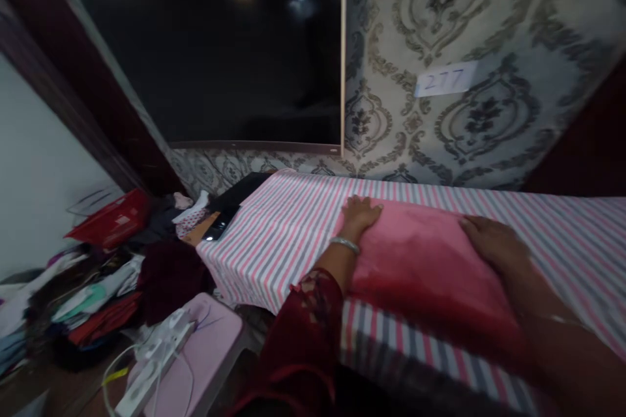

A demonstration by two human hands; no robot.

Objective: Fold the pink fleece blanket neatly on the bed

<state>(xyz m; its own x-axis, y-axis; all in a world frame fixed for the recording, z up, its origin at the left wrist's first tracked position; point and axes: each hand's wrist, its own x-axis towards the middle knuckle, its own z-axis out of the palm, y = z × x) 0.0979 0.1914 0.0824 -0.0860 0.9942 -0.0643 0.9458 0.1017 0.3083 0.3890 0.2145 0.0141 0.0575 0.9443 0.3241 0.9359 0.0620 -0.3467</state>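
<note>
A pink cloth [420,254], shading to deep red along its near side, lies spread in a roughly rectangular shape on a striped cover [288,228]. My left hand [360,214] rests at its far left corner, open, fingers spread and partly on the stripes. At the cloth's right edge lies my right hand [496,244], blurred, with its fingers stretched out flat against the fabric. Neither hand grips anything that I can see. The right forearm hides part of the cloth's near right corner.
Behind the covered surface a large black TV screen [235,58] hangs on the patterned wall. Left of it are a dark phone [216,228], a red basket [115,216] and heaped clothes [98,300]. A white power strip [154,365] with cables sits on a pink box [210,339].
</note>
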